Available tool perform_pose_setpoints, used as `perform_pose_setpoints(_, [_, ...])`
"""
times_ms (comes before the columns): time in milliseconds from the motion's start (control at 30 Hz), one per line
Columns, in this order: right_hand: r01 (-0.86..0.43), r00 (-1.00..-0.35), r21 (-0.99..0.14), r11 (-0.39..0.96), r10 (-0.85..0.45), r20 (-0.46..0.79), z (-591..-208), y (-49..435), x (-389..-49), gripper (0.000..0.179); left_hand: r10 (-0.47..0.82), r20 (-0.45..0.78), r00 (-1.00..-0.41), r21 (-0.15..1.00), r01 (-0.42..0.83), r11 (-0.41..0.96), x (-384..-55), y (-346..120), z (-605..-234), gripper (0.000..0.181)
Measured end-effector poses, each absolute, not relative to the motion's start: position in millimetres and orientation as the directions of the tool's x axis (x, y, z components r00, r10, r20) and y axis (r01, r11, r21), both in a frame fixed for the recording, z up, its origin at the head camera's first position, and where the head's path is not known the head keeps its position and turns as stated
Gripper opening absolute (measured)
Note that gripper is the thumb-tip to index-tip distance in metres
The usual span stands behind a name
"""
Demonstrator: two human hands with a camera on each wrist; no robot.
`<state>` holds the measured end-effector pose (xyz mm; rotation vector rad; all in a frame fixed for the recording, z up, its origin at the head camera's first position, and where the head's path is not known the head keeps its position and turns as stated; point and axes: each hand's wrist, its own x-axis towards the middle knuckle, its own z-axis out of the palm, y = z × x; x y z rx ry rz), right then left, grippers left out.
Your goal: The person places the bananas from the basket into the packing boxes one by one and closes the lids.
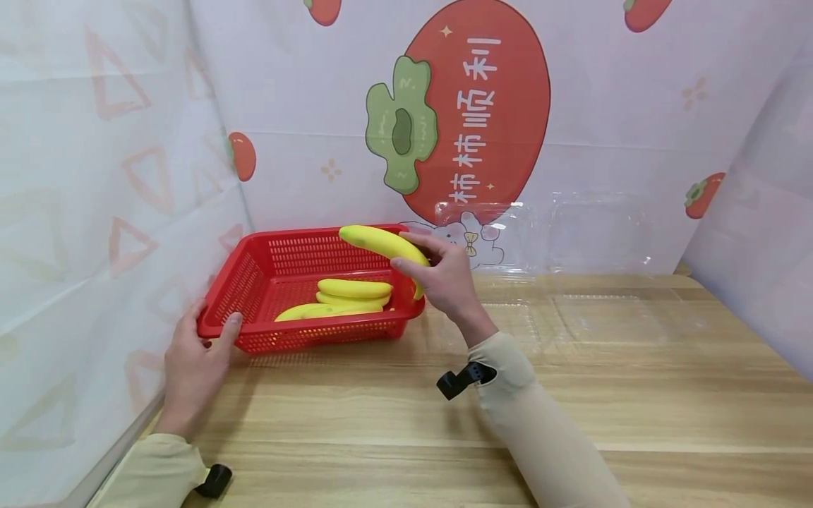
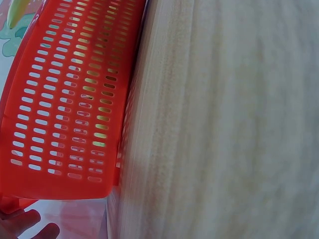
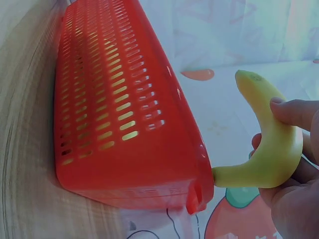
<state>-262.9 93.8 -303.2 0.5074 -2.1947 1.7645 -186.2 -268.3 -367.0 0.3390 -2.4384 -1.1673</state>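
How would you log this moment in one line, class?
left grip: holds basket; right grip: holds banana; in basket: more bananas; right of basket: clear packs

Bananas (image 1: pixel 386 245) number four (at least), clear containers (image 1: pixel 600 229) two, basket (image 1: pixel 330 330) one.

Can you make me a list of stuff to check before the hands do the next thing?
1. Right hand has the held banana between thumb and fingers: ok.
2. Left hand grips the red basket at its corner: ok.
3. Held banana is away from the basket rim: cannot tell; its lower end lines up with the rim.
4. Other bananas lie inside the basket: ok.
5. Clear plastic containers are open: ok, lids standing up.
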Motion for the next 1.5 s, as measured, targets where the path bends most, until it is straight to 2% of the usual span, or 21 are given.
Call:
perform_pose_setpoints(400, [-0.446,-0.895,-0.876,0.184,-0.1,0.435,-300.4,105.5,-266.4,0.048,-0.374,0.252,-0.892,0.781,-0.041,0.624,-184.3,-269.1,-367.4,0.082])
perform_pose_setpoints(1300, [-0.358,-0.929,-0.849,0.389,-0.056,0.366,-306.8,185.1,-268.6,0.048,-0.385,0.246,-0.89,0.781,-0.053,0.622,-186.3,-270.7,-367.2,0.082])
perform_pose_setpoints(1500, [-0.342,-0.934,-0.859,0.38,-0.035,0.356,-306.8,206.9,-269.6,0.048,-0.383,0.25,-0.889,0.778,-0.051,0.626,-186.8,-270.3,-367.1,0.081])
